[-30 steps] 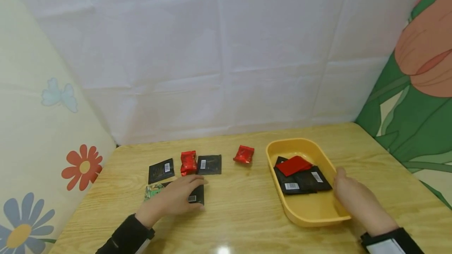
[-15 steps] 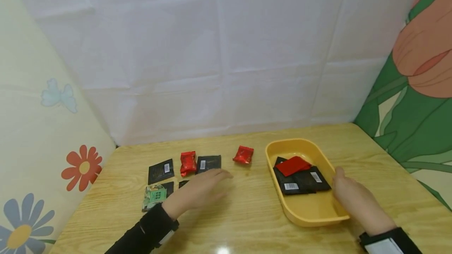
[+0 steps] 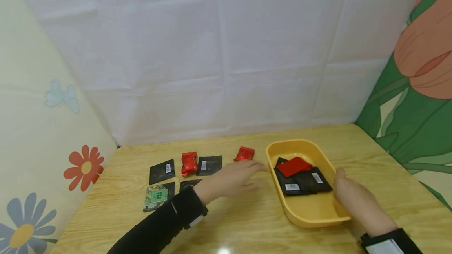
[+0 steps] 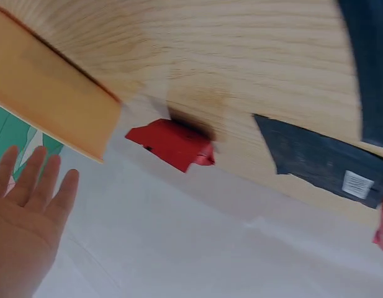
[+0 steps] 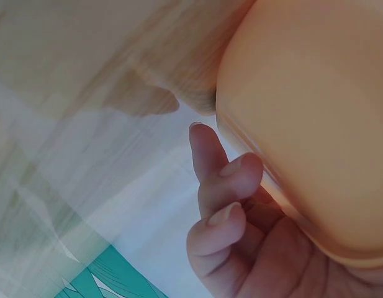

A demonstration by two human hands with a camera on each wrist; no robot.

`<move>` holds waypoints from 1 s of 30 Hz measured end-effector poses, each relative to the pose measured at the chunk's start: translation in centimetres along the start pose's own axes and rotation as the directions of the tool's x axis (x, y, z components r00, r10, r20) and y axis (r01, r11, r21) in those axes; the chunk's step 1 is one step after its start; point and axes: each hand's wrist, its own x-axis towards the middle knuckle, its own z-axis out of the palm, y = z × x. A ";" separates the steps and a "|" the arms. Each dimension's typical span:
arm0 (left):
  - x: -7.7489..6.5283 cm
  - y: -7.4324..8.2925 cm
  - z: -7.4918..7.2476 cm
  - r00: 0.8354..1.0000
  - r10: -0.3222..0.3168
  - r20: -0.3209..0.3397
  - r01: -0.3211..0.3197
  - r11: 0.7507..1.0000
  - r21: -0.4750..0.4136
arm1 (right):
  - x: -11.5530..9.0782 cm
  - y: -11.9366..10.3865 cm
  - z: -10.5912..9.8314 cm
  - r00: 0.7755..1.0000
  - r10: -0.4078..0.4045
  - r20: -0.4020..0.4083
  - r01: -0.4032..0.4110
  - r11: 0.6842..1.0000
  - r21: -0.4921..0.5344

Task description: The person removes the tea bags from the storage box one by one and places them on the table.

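My left hand (image 3: 231, 179) hovers over the table just left of the yellow plastic tray (image 3: 287, 211), palm bare and fingers spread in the left wrist view. Close beyond its fingers lies a small puffed red packet (image 3: 244, 153), partly covered by the hand in the head view. With curled fingers my right hand (image 3: 358, 203) grips the tray's right rim; the right wrist view has this hand (image 5: 247, 236) against the tray's outer wall (image 5: 309, 124). Inside the tray lie flat black sachets (image 3: 301, 183) with white barcode labels, and a flat red packet (image 3: 294, 166) on top of them.
On the left of the wooden table (image 3: 116, 207) lie black sachets (image 3: 162, 172), (image 3: 210, 165), another puffed red packet (image 3: 189, 163) and a green patterned sachet (image 3: 155, 198). My left forearm partly hides another black sachet (image 3: 188, 184). A white sheet (image 3: 176, 50) hangs behind.
My left hand has moved right from over the sachets on the left to beside the tray, carrying nothing visible. My right hand and the tray have stayed in place.
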 end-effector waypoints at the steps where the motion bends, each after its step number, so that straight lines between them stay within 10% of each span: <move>1: 0.5 0.2 -0.1 1.000 0.016 0.008 -0.016 1.000 -0.005 | 0.0 0.0 0.0 1.000 0.001 -0.003 -0.001 1.000 0.000; 11: 5.5 2.1 -0.6 0.993 0.095 0.066 -0.097 0.995 0.030 | -0.1 0.2 0.5 0.998 -0.031 -0.054 0.030 0.999 -0.020; 30: 10.9 3.3 -0.4 0.972 -0.037 0.232 0.016 0.995 0.095 | -0.4 0.0 0.4 0.990 -0.067 -0.120 0.063 0.997 -0.035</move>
